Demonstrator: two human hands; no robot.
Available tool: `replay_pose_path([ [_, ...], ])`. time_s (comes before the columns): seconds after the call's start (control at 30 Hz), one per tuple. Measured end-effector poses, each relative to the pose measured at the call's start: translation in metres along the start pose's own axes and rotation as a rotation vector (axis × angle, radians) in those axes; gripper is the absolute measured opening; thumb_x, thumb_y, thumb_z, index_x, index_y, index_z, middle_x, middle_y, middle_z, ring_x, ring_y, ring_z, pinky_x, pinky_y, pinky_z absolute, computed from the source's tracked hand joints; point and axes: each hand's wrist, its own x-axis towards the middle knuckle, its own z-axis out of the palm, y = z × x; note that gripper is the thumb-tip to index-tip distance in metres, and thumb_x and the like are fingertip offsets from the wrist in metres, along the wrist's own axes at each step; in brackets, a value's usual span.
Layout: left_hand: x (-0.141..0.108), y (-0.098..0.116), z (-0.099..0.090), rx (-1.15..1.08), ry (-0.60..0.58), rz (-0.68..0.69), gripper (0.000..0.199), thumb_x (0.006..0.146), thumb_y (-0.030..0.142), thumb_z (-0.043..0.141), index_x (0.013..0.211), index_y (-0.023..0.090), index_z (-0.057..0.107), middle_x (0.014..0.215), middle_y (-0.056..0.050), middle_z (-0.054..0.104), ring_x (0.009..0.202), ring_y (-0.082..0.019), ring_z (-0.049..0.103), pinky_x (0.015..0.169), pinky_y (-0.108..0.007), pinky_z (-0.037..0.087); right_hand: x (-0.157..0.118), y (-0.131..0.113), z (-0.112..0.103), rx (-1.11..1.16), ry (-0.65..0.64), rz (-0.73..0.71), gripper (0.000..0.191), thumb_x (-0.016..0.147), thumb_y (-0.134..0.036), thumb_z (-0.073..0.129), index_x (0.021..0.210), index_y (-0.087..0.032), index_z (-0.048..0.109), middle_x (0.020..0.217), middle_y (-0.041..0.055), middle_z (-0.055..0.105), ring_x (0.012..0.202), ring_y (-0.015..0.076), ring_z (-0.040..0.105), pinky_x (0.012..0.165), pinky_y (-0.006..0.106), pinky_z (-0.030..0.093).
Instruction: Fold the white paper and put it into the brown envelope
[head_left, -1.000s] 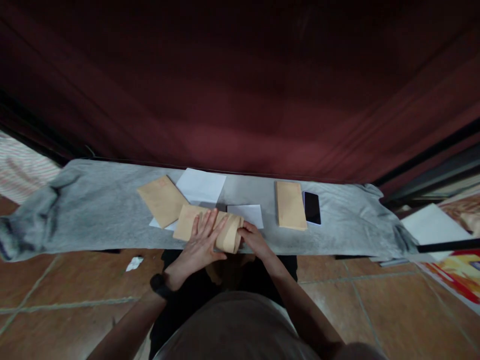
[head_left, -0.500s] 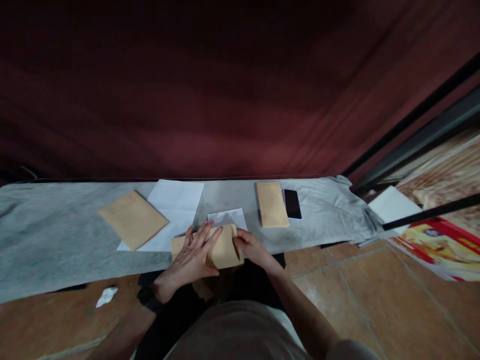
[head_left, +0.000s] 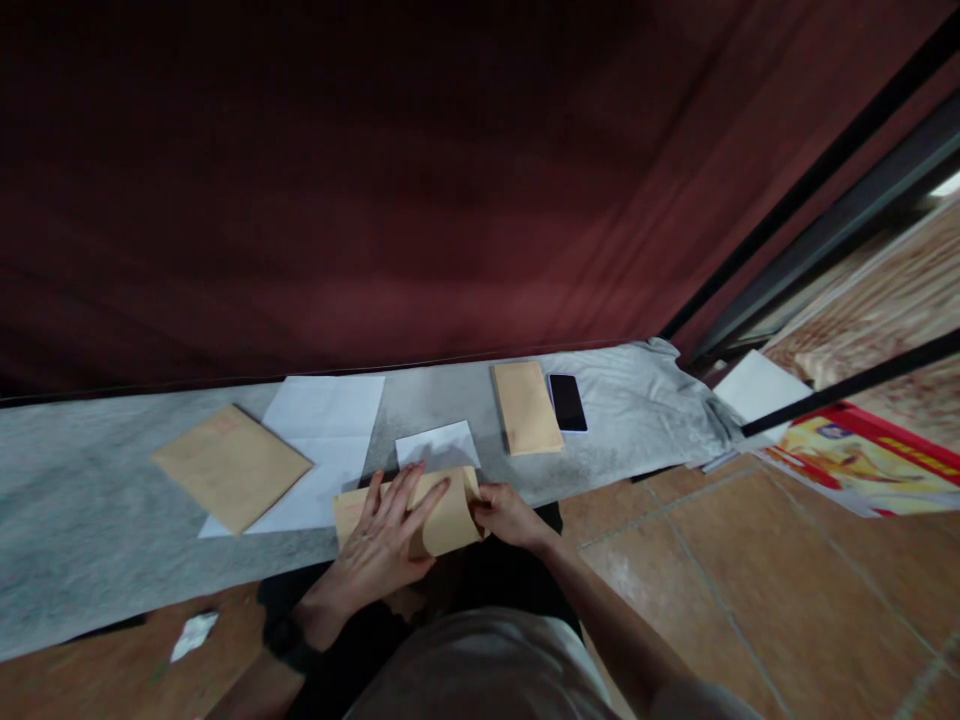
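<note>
A brown paper envelope (head_left: 442, 520) lies at the near edge of the cloth-covered table, its right end bent up. My left hand (head_left: 386, 540) rests on it with the fingers spread flat. At the right end, my right hand (head_left: 508, 515) pinches the envelope's edge; its fingertips are partly hidden by the paper. Just beyond the envelope is a white folded paper (head_left: 439, 443), its near side covered by the envelope and my left fingers.
Left, a brown envelope (head_left: 232, 465) overlaps white sheets (head_left: 337, 420). A stack of brown envelopes (head_left: 527, 405) lies beside a phone (head_left: 568, 403) on the grey cloth (head_left: 630, 400). A dark red curtain (head_left: 420, 250) hangs behind. A printed box (head_left: 862, 460) is at far right.
The view has shifted and tilted slightly. Both hands stay on the envelope, whose right end looks a little more curled up at my right fingers.
</note>
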Motion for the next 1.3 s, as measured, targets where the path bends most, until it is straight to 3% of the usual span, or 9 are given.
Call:
replay_pose_path([
  [0.17,0.005,0.003,0.007,-0.002,0.027,-0.011,0.105,0.068,0.048,0.078,0.156,0.024,0.027,0.161,-0.019,0.028,0.147,-0.041,0.028,0.119,-0.062,0.019,-0.007,-0.004,0.0,0.011,0.098,-0.057,0.022,0.084,-0.018,0.051,0.093,-0.021,0.071,0.081,-0.0015,0.068,0.071,0.014,0.063,0.06,0.021,0.05],
  [0.47,0.019,0.009,-0.001,-0.015,0.075,0.039,0.089,0.075,0.031,0.071,0.154,0.024,0.031,0.151,-0.019,0.04,0.143,-0.037,0.035,0.121,-0.061,0.018,0.001,0.006,-0.001,0.221,0.189,0.152,0.024,0.085,-0.029,0.055,0.104,-0.02,0.065,0.078,-0.0005,0.068,0.055,0.0133,0.059,0.042,0.021,0.047],
  [0.57,0.022,0.009,-0.001,-0.02,0.075,0.03,0.088,0.075,0.031,0.071,0.153,0.023,0.033,0.152,-0.019,0.039,0.143,-0.037,0.036,0.12,-0.06,0.02,-0.001,0.006,-0.007,0.076,0.303,0.095,0.024,0.085,-0.026,0.055,0.105,-0.019,0.067,0.081,0.0015,0.069,0.065,0.016,0.064,0.055,0.026,0.054],
  [0.7,0.026,0.01,0.002,-0.003,0.075,0.001,0.091,0.071,0.034,0.077,0.152,0.021,0.037,0.152,-0.019,0.04,0.142,-0.038,0.037,0.12,-0.06,0.022,-0.016,-0.008,-0.02,-0.199,0.585,-0.108,0.027,0.088,-0.023,0.053,0.11,-0.02,0.068,0.109,0.0091,0.068,0.095,0.0214,0.066,0.088,0.036,0.054],
  [0.77,0.027,0.012,0.003,0.006,0.074,-0.004,0.091,0.07,0.036,0.078,0.151,0.022,0.038,0.152,-0.019,0.041,0.142,-0.037,0.038,0.12,-0.059,0.022,-0.024,-0.017,-0.025,-0.172,0.571,-0.132,0.027,0.092,-0.025,0.049,0.109,-0.02,0.069,0.106,0.0083,0.07,0.093,0.0211,0.068,0.087,0.036,0.055],
  [0.9,0.03,0.019,0.005,0.018,0.056,0.0,0.091,0.072,0.038,0.078,0.152,0.025,0.036,0.152,-0.018,0.041,0.143,-0.037,0.036,0.12,-0.059,0.02,-0.034,-0.031,-0.031,-0.044,0.268,-0.122,0.03,0.097,-0.03,0.047,0.109,-0.024,0.073,0.097,0.0038,0.076,0.092,0.0218,0.071,0.086,0.035,0.056],
  [1.0,0.03,0.021,0.006,0.017,0.029,-0.016,0.095,0.072,0.038,0.078,0.154,0.026,0.033,0.153,-0.018,0.04,0.144,-0.037,0.035,0.12,-0.06,0.019,-0.036,-0.032,-0.034,-0.062,0.379,-0.075,0.033,0.097,-0.036,0.05,0.119,-0.024,0.07,0.113,0.0068,0.074,0.105,0.0243,0.069,0.094,0.039,0.054],
  [1.1,0.031,0.021,0.008,0.009,0.022,-0.035,0.096,0.073,0.039,0.077,0.156,0.026,0.029,0.154,-0.019,0.038,0.146,-0.037,0.032,0.12,-0.06,0.017,-0.036,-0.029,-0.035,0.005,0.453,0.001,0.039,0.095,-0.041,0.051,0.123,-0.019,0.066,0.11,0.0108,0.074,0.096,0.0242,0.071,0.085,0.038,0.058],
  [1.3,0.037,0.026,0.015,-0.012,0.014,-0.091,0.098,0.073,0.042,0.076,0.157,0.024,0.027,0.157,-0.02,0.033,0.147,-0.038,0.029,0.12,-0.063,0.012,-0.04,-0.034,-0.029,-0.268,0.64,-0.117,0.027,0.095,-0.033,0.05,0.111,-0.022,0.069,0.111,0.0098,0.07,0.101,0.0231,0.066,0.093,0.037,0.052],
])
